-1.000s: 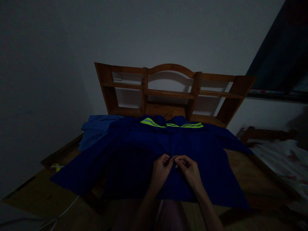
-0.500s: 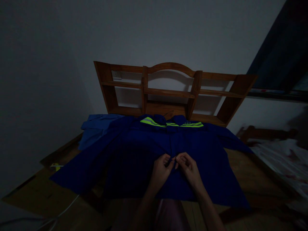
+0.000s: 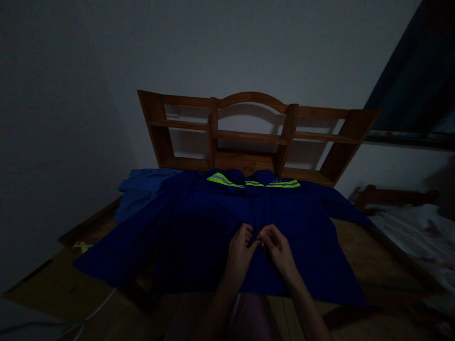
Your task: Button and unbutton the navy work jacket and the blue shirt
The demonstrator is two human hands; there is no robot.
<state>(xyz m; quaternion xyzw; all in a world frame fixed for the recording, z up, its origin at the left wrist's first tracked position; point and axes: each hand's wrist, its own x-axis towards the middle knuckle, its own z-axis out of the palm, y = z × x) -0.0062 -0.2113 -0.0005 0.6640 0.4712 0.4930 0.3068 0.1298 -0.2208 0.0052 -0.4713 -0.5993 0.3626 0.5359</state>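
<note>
A dark blue work jacket [image 3: 199, 227] with yellow-green reflective stripes [image 3: 254, 182] at the shoulders lies spread flat on a wooden bed platform [image 3: 359, 246], collar toward the headboard. My left hand [image 3: 240, 253] and my right hand [image 3: 275, 248] meet at the jacket's front opening, just below its middle. Both hands pinch the cloth edges there, fingertips almost touching. What sits between the fingers is too small and dark to make out.
A wooden headboard with open shelves [image 3: 252, 137] stands against the white wall. A lighter blue garment [image 3: 142, 189] lies at the jacket's left. A white cable [image 3: 88, 317] and a small yellow object [image 3: 81, 246] lie at lower left. Patterned bedding [image 3: 415, 232] is at right.
Both hands have shifted slightly up the jacket's front opening, staying pinched together on the cloth. The jacket has not moved.
</note>
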